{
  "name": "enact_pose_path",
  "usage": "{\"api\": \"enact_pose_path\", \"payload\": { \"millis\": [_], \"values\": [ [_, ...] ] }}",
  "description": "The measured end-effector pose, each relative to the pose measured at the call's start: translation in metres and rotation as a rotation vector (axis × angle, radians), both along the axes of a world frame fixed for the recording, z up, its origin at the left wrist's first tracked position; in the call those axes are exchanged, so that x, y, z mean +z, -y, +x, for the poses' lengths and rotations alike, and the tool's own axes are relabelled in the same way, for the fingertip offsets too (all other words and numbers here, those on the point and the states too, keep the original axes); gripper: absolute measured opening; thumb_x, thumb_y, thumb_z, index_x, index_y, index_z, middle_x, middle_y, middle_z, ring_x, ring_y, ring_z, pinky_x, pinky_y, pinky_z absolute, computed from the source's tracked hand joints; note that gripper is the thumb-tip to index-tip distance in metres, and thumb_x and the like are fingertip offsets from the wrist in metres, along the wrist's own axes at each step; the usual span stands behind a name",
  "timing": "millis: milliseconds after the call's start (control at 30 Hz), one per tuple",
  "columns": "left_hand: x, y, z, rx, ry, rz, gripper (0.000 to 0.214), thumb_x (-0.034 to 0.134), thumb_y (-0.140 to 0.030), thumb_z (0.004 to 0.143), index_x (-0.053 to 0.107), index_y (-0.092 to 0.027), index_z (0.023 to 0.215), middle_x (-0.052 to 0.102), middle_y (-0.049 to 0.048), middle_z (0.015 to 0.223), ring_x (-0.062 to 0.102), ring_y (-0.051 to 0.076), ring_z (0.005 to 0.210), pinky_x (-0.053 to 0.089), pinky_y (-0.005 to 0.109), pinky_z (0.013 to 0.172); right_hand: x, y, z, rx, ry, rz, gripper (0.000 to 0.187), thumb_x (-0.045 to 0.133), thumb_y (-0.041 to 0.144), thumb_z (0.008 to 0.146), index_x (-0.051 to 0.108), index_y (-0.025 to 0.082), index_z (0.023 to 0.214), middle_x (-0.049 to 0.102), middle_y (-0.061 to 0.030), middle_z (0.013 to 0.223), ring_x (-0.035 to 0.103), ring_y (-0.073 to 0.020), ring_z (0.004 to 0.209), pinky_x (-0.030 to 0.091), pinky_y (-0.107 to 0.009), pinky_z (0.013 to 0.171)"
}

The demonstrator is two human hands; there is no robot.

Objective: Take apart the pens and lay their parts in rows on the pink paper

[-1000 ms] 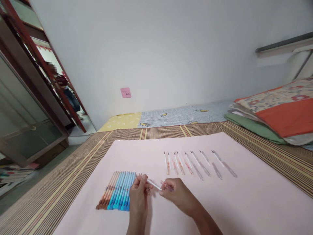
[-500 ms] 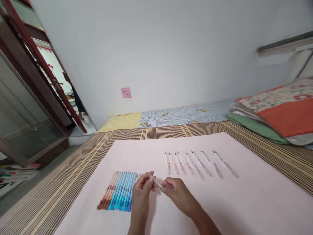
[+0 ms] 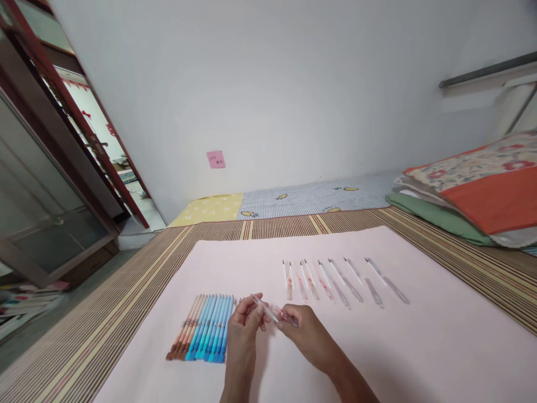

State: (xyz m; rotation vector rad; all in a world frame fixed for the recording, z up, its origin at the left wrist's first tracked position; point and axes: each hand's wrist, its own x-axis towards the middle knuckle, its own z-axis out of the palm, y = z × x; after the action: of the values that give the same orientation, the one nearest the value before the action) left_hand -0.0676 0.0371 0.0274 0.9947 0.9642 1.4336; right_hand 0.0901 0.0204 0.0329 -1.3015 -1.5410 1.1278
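Note:
My left hand point(image 3: 244, 326) pinches a thin white pen refill point(image 3: 263, 307) that angles up and to the left. Close beside it, my right hand point(image 3: 302, 330) is closed on a clear pen barrel point(image 3: 286, 316). Both hands hover just above a pale pink sheet point(image 3: 419, 347). A tight row of blue and orange pens point(image 3: 203, 328) lies to the left of my left hand. Beyond my hands, several refills and clear barrels point(image 3: 335, 278) are laid out in a line.
The pink sheet lies on a striped brown mat point(image 3: 104, 313). Folded bedding and a pillow point(image 3: 474, 193) are stacked at the right. A white wall with a pink sticky note point(image 3: 215, 159) stands behind. A glass-door cabinet point(image 3: 37, 184) and a doorway are at the left.
The refill in my left hand has tipped up and drawn back from the barrel. My hands have come a little closer together. The person in the doorway has gone from view.

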Motion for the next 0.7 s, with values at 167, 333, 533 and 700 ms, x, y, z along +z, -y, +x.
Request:
{"api": "enact_pose_path", "payload": {
  "millis": [167, 333, 533, 700],
  "values": [
    [-0.0022, -0.0011, 0.0017, -0.019, -0.004, -0.008, 0.034, 0.079, -0.035, 0.075, 0.073, -0.015, 0.101, 0.073, 0.0082, 0.087, 0.057, 0.012, 0.063, 0.042, 0.024, 0.056, -0.0006, -0.0002, -0.0007, -0.014, 0.002, -0.005, 0.029, 0.054, 0.030, 0.082, 0.033, 0.022, 0.065, 0.030, 0.0060, 0.065, 0.031, -0.0105, 0.062, 0.023, -0.025, 0.055],
    [-0.0038, -0.0017, 0.0022, -0.032, -0.016, -0.031, 0.037, 0.080, -0.037, 0.073, 0.074, -0.014, 0.101, 0.074, 0.0102, 0.087, 0.058, 0.013, 0.062, 0.041, 0.024, 0.054, -0.0010, 0.0000, -0.0033, -0.017, -0.002, -0.003, 0.027, 0.053, 0.030, 0.082, 0.034, 0.022, 0.065, 0.029, 0.0061, 0.065, 0.030, -0.0106, 0.062, 0.023, -0.025, 0.055],
    [-0.0028, -0.0013, 0.0031, -0.041, -0.016, -0.045, 0.037, 0.081, -0.038, 0.071, 0.075, -0.015, 0.100, 0.075, 0.0097, 0.087, 0.058, 0.013, 0.062, 0.041, 0.024, 0.054, -0.0038, -0.0006, -0.0021, -0.022, -0.001, -0.001, 0.028, 0.054, 0.031, 0.082, 0.033, 0.022, 0.065, 0.030, 0.0058, 0.065, 0.031, -0.0108, 0.063, 0.023, -0.025, 0.055],
    [0.0005, -0.0002, 0.0048, -0.036, -0.005, -0.052, 0.036, 0.081, -0.036, 0.070, 0.075, -0.015, 0.099, 0.075, 0.0099, 0.087, 0.059, 0.014, 0.063, 0.041, 0.025, 0.055, -0.0037, -0.0009, -0.0014, -0.013, -0.006, -0.001, 0.028, 0.054, 0.031, 0.082, 0.034, 0.022, 0.065, 0.031, 0.0058, 0.065, 0.031, -0.0110, 0.063, 0.024, -0.025, 0.055]
  ]
}}
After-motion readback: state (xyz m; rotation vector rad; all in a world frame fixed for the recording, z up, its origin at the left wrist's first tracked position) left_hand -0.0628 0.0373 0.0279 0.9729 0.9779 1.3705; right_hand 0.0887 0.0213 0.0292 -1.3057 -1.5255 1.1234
